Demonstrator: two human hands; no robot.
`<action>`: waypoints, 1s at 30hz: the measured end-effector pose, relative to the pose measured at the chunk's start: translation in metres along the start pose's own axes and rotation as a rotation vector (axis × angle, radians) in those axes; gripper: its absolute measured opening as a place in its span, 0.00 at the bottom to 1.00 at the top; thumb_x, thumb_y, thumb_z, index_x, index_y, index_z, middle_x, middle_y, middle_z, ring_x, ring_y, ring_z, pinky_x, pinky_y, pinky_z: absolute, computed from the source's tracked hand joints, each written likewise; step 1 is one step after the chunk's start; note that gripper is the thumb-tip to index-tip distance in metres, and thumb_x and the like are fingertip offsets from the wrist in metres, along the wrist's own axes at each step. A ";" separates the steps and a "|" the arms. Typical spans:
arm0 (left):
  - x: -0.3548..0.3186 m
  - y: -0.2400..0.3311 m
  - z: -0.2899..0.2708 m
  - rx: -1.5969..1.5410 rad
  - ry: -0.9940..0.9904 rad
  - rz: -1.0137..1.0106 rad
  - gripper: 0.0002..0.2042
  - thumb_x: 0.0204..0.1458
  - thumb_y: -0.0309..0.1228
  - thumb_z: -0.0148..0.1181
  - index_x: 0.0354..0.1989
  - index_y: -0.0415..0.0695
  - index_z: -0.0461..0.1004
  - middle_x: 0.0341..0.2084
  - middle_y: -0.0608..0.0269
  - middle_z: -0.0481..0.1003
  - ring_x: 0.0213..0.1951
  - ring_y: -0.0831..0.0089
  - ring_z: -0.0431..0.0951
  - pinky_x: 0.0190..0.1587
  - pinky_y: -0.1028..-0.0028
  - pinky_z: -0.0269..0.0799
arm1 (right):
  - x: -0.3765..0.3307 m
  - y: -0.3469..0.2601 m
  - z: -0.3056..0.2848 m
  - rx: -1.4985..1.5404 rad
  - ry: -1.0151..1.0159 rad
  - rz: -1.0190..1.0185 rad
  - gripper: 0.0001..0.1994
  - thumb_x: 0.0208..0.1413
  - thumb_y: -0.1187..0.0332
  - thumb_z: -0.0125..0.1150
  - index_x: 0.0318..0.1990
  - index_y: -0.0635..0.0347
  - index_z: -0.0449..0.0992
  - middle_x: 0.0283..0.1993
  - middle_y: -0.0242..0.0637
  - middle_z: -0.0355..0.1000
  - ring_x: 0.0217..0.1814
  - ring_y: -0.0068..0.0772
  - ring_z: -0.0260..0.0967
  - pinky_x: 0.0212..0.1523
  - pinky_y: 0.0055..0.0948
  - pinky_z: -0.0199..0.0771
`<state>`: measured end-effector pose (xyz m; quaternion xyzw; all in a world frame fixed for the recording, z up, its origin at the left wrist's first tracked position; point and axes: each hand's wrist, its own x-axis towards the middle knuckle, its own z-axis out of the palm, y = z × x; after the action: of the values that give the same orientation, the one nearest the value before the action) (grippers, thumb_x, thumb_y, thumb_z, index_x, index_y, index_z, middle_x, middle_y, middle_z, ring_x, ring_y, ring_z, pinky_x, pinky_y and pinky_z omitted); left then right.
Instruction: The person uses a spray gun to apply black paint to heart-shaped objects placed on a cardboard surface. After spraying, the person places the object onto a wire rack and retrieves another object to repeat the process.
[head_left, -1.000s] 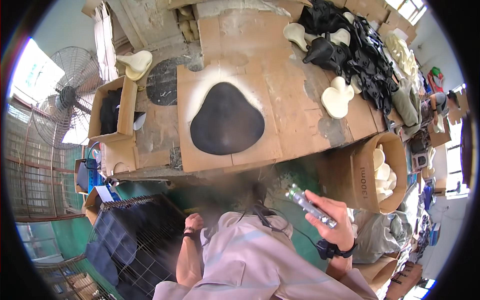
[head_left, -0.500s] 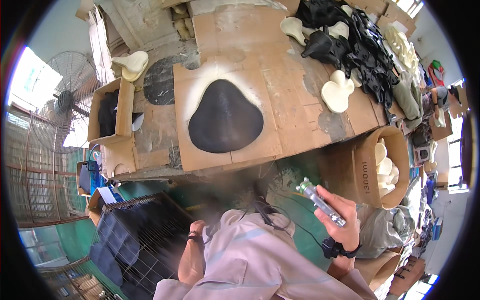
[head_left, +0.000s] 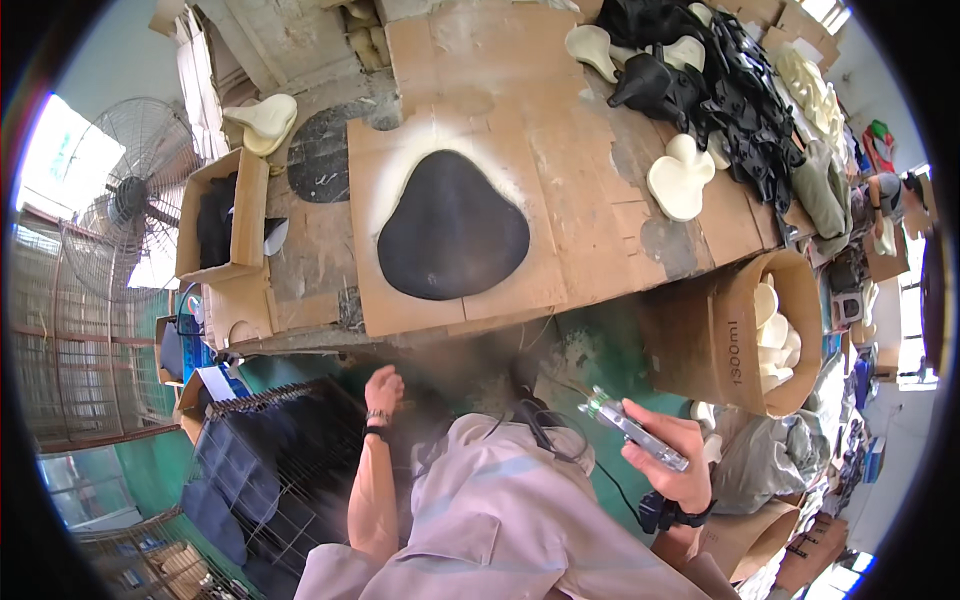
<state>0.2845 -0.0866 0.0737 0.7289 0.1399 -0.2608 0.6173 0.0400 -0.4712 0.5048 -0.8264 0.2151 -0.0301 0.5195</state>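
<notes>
A black saddle-shaped sheet [head_left: 453, 230] lies flat on a cardboard panel [head_left: 545, 285], with pale overspray on the panel around its upper edge. My right hand [head_left: 672, 455] is wrapped round a silver spray gun [head_left: 640, 437] with a green part at its tip, held below the table's front edge and pointing up and left. A thin dark hose hangs near it. My left hand [head_left: 384, 392] is just short of the table's front edge, its fingers loosely curled with nothing visible in them. It touches neither the sheet nor the table.
A small open box [head_left: 250, 222] with dark pieces stands at the table's left. Cream saddle pads [head_left: 682, 180] and a heap of black covers [head_left: 735, 120] lie at the right. A large carton [head_left: 700, 345] of pads stands front right. A wire rack [head_left: 270, 470] holds dark sheets.
My left hand has moved forward and slightly left, away from my waist toward the table edge. My right hand, with the spray gun, has dropped a little and shifted left.
</notes>
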 end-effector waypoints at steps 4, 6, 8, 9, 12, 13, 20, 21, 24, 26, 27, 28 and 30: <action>0.059 0.054 0.041 -0.021 0.032 0.154 0.13 0.58 0.26 0.60 0.51 0.38 0.77 0.32 0.63 0.79 0.29 0.75 0.79 0.27 0.77 0.76 | 0.006 0.000 0.017 0.029 0.236 -0.026 0.27 0.47 0.78 0.70 0.58 0.68 0.76 0.40 0.47 0.81 0.35 0.36 0.78 0.40 0.28 0.75; 0.107 0.056 0.038 0.296 0.181 0.332 0.12 0.56 0.26 0.62 0.48 0.40 0.78 0.31 0.63 0.80 0.31 0.73 0.80 0.31 0.73 0.76 | 0.007 -0.003 0.002 -0.011 0.048 -0.063 0.27 0.47 0.79 0.70 0.58 0.67 0.76 0.40 0.48 0.80 0.35 0.37 0.78 0.40 0.28 0.75; 0.104 0.104 0.098 0.397 0.329 0.528 0.14 0.52 0.29 0.65 0.48 0.43 0.79 0.28 0.61 0.80 0.33 0.67 0.80 0.39 0.66 0.77 | -0.002 0.003 -0.004 -0.052 0.061 -0.061 0.27 0.46 0.79 0.70 0.58 0.67 0.76 0.40 0.49 0.80 0.35 0.40 0.78 0.39 0.28 0.75; 0.113 0.117 0.104 0.468 0.356 0.487 0.15 0.51 0.31 0.66 0.49 0.45 0.79 0.30 0.61 0.80 0.35 0.65 0.80 0.43 0.64 0.76 | -0.002 0.005 -0.004 -0.058 0.132 -0.054 0.27 0.46 0.79 0.70 0.58 0.67 0.76 0.40 0.49 0.80 0.35 0.41 0.78 0.39 0.29 0.75; 0.127 0.135 0.121 0.676 0.430 0.382 0.18 0.48 0.34 0.70 0.50 0.49 0.78 0.33 0.59 0.79 0.42 0.59 0.79 0.50 0.60 0.74 | -0.001 0.011 -0.010 -0.091 0.279 -0.054 0.27 0.46 0.80 0.69 0.58 0.68 0.76 0.38 0.49 0.79 0.33 0.40 0.77 0.38 0.29 0.75; 0.126 0.139 0.128 0.739 0.456 0.361 0.19 0.47 0.35 0.71 0.49 0.49 0.78 0.35 0.58 0.79 0.43 0.58 0.79 0.50 0.59 0.74 | -0.002 0.012 -0.013 -0.066 0.289 -0.052 0.27 0.45 0.80 0.69 0.58 0.68 0.76 0.38 0.49 0.79 0.33 0.40 0.77 0.37 0.29 0.74; 0.117 0.153 0.140 0.877 0.536 0.310 0.19 0.44 0.37 0.75 0.45 0.53 0.78 0.41 0.59 0.76 0.47 0.56 0.78 0.49 0.59 0.75 | -0.012 0.016 -0.036 -0.071 0.046 0.025 0.31 0.40 0.78 0.71 0.58 0.64 0.77 0.36 0.48 0.79 0.31 0.37 0.76 0.36 0.28 0.73; 0.117 0.153 0.139 0.881 0.532 0.308 0.19 0.43 0.37 0.75 0.45 0.53 0.78 0.40 0.60 0.76 0.46 0.56 0.78 0.49 0.59 0.75 | -0.010 0.019 -0.037 -0.058 0.073 0.019 0.30 0.41 0.78 0.71 0.58 0.65 0.77 0.36 0.48 0.79 0.31 0.37 0.76 0.36 0.28 0.73; 0.114 0.156 0.138 0.915 0.527 0.305 0.18 0.43 0.37 0.75 0.44 0.53 0.79 0.40 0.60 0.76 0.46 0.57 0.78 0.49 0.59 0.75 | 0.002 0.027 -0.035 0.004 0.192 -0.032 0.28 0.44 0.78 0.70 0.57 0.68 0.77 0.34 0.47 0.78 0.31 0.35 0.76 0.36 0.28 0.73; 0.112 0.161 0.138 0.971 0.532 0.309 0.17 0.43 0.36 0.75 0.43 0.53 0.80 0.39 0.61 0.76 0.45 0.57 0.78 0.48 0.59 0.75 | 0.010 0.033 -0.039 0.029 0.213 -0.044 0.27 0.45 0.78 0.70 0.57 0.69 0.77 0.33 0.45 0.78 0.31 0.34 0.75 0.36 0.28 0.73; 0.111 0.164 0.139 0.970 0.534 0.309 0.17 0.43 0.36 0.75 0.43 0.53 0.80 0.39 0.62 0.76 0.45 0.58 0.79 0.48 0.59 0.75 | 0.014 0.037 -0.041 0.042 0.221 -0.051 0.27 0.45 0.78 0.70 0.57 0.70 0.76 0.32 0.45 0.77 0.30 0.34 0.75 0.36 0.28 0.73; 0.108 0.167 0.144 0.966 0.533 0.308 0.16 0.44 0.36 0.75 0.43 0.53 0.80 0.39 0.62 0.76 0.44 0.58 0.79 0.48 0.59 0.75 | 0.014 0.044 -0.043 0.045 0.208 -0.074 0.28 0.45 0.78 0.70 0.58 0.71 0.76 0.32 0.44 0.77 0.30 0.34 0.75 0.35 0.28 0.72; 0.103 0.172 0.153 0.926 0.536 0.316 0.15 0.44 0.32 0.73 0.42 0.51 0.80 0.37 0.61 0.75 0.43 0.60 0.78 0.48 0.61 0.75 | 0.021 0.049 -0.046 0.039 0.216 -0.113 0.29 0.44 0.78 0.70 0.58 0.69 0.76 0.32 0.44 0.77 0.29 0.36 0.74 0.34 0.28 0.72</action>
<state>0.4281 -0.2817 0.1437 0.9769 0.0517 -0.0050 0.2072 0.0303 -0.5363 0.4793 -0.8188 0.2222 -0.1523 0.5069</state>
